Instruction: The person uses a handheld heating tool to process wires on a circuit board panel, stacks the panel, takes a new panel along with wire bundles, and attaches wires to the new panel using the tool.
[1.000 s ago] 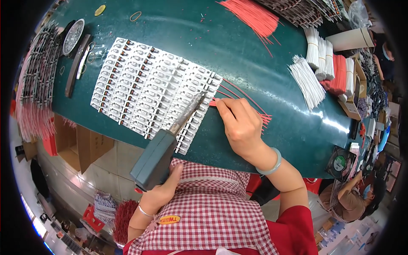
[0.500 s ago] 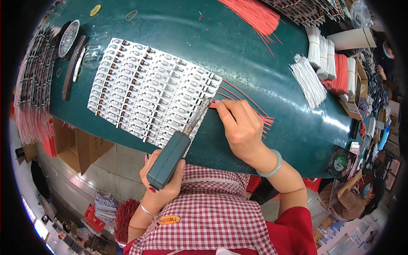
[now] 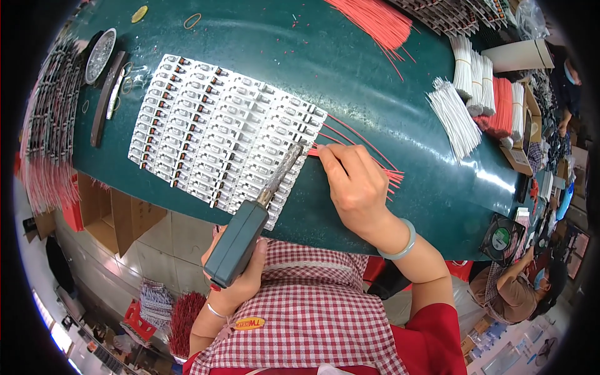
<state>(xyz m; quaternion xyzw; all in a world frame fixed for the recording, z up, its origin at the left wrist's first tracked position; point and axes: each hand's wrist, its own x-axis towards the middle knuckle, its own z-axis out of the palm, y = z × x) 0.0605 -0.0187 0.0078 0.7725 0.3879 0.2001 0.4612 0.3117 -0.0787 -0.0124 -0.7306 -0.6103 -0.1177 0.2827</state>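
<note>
Head view: left hand [image 3: 240,275] is closed fully around the dark teal box-shaped plastic handle of a soldering iron [image 3: 237,242], low in frame at about 6 o'clock, just off the near edge of the dark green counter [image 3: 375,69]. Long axis of the iron runs from handle at 7 o'clock up to metal barrel and tip [image 3: 294,153] at 1 o'clock; the tip points at the right edge of the white panel of small circuit boards [image 3: 219,140]. Judged rigid, moderately light, tip-hot: hold belongs on the handle only, as now.

Right hand [image 3: 356,184] lies palm down at 3 o'clock of the tip, fingertips [image 3: 328,156] pinched on a thin red wire [image 3: 315,152] whose end sits just beside the tip. More red wires [image 3: 390,175] fan out under the hand toward 4 o'clock. Wire judged light, limp, easily bent; pinch near its end gives control. Whether tip touches board: cannot tell.
</note>
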